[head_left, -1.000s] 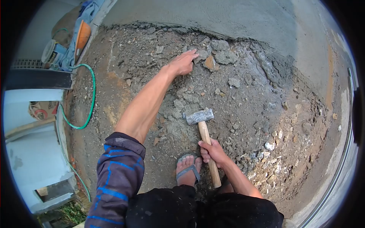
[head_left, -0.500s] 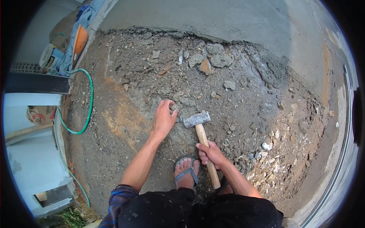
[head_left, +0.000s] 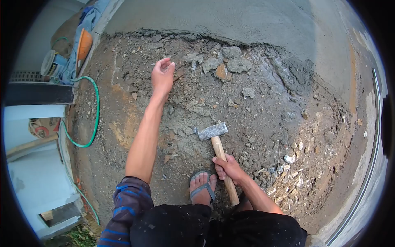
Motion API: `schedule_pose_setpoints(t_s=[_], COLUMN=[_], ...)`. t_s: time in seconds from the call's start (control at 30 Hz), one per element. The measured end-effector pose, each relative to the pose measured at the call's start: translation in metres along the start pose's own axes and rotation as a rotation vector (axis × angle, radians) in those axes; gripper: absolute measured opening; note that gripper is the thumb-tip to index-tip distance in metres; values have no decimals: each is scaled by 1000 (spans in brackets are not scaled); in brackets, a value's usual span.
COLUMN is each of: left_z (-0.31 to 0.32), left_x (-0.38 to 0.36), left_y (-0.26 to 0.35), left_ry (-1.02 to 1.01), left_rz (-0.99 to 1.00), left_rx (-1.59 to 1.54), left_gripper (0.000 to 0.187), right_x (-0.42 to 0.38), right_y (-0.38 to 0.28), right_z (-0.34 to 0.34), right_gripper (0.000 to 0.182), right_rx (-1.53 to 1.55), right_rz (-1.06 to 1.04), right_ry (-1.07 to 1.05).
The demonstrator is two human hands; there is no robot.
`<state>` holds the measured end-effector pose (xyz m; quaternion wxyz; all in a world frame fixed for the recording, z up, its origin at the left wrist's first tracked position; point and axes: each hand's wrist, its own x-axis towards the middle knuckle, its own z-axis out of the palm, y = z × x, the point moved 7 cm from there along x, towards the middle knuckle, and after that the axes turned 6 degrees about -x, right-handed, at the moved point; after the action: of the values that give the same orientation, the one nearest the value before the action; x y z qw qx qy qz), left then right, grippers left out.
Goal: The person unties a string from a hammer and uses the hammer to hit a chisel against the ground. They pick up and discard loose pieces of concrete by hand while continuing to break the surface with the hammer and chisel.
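Note:
My left hand (head_left: 163, 77) is stretched forward over the rubble, left of a cluster of broken concrete chunks (head_left: 238, 65). Its fingers are loosely curled with the thumb apart, and nothing shows between them. A grey lump (head_left: 191, 58) lies to its right, at the cluster's left end. Lower down, my right hand (head_left: 228, 168) is wrapped around the wooden handle of a club hammer (head_left: 213, 131). The hammer's grey, worn head points away from me, above the broken ground. My sandalled foot (head_left: 202, 187) is just left of the handle.
Smooth wet concrete (head_left: 214, 20) spans the far side, ending in a ragged edge. A green hose (head_left: 98, 111) curves along the left, near an orange hard hat (head_left: 84, 46) and a white bucket (head_left: 51, 64). Pale stones (head_left: 289, 159) lie at right.
My left hand has moved forward and left from near the hammer head, and its fingers have loosened. A grey lump now shows beside the concrete chunks. My right hand and the hammer stay almost still.

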<state>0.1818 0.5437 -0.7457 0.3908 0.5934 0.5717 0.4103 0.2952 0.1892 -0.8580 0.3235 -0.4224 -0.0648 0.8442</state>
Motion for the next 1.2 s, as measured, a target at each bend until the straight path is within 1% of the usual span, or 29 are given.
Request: schedule_pose_setpoints(t_s=[0.03, 0.1, 0.17, 0.23, 0.27, 0.33, 0.37, 0.43, 0.47, 0.5, 0.57, 0.6, 0.67, 0.7, 0.77, 0.9, 1.0, 1.07, 1.1, 1.17, 1.2], left_z=[-8, -9, -18, -41, -48, -43, -42, -29, -25, -24, -25, -24, -20, -17, -16, -25, -31, -37, -30, -11, 1], left_x=[-7, -45, -93, -124, -138, -166, -174, -190, -196, -198, -199, -201, -205, -206, -209, -218, -209, -193, -182, -162, -143], left_y=[1, -9, -23, -49, -54, -46, -44, -34, -38, -40, -45, -47, -47, -44, -41, -54, -62, -77, -69, -71, -54], left_ry=[8, -258, -461, -434, -428, -513, -502, -585, -591, -588, -518, -517, -472, -480, -465, -439, -463, -428, -427, -349, -325], left_rz=[-1, -76, -17, -136, -143, -51, -54, 39, 144, 143, 80, 83, 158, 166, 114, 176, 178, 19, 22, -685, -691], left_rx=[3, 326, 688, 691, 692, 610, 615, 747, 838, 840, 839, 838, 937, 933, 1031, 1016, 904, 576, 571, -97, -208], left_gripper=[37, 40, 43, 47, 47, 51, 51, 56, 53, 53, 42, 42, 30, 30, 25, 20, 17, 12, 12, 10, 12], right_x=[-1, 1, 0, 0, 0, 0, 0, -1, -1, -2, -2, -3, -2, -1, -2, 0, 0, -1, -1, 0, -1], right_y=[0, 1, 2, 3, 2, 2, 2, -1, -1, -1, -1, -1, -2, -2, 0, 2, 2, 2, 1, 1, 1], right_z=[-1, -1, -1, -1, -1, 0, 1, 3, 3, 2, 2, 3, 1, 1, 0, -2, -2, -3, -2, -2, -2], right_gripper=[15, 15, 15, 15, 15, 15, 15, 15, 15, 15, 14, 14, 14, 14, 14, 15, 15, 16, 17, 17, 17], right_rx=[10, 22, 35, 35, 31, 36, 48, 36, 37, 38, 42, 35, 33, 27, 25, 17, -3, 5, 9, 4, 6], right_rz=[6, 9, 11, 21, 14, 23, 25, 29, 31, 33, 29, 29, 17, 9, -4, 0, -17, -24, -23, -24, -20], right_ry=[8, -1, -9, -6, -6, -7, -2, -3, 0, 7, 4, 10, 21, 13, 14, 16, 8, 13, 7, 5, 13])
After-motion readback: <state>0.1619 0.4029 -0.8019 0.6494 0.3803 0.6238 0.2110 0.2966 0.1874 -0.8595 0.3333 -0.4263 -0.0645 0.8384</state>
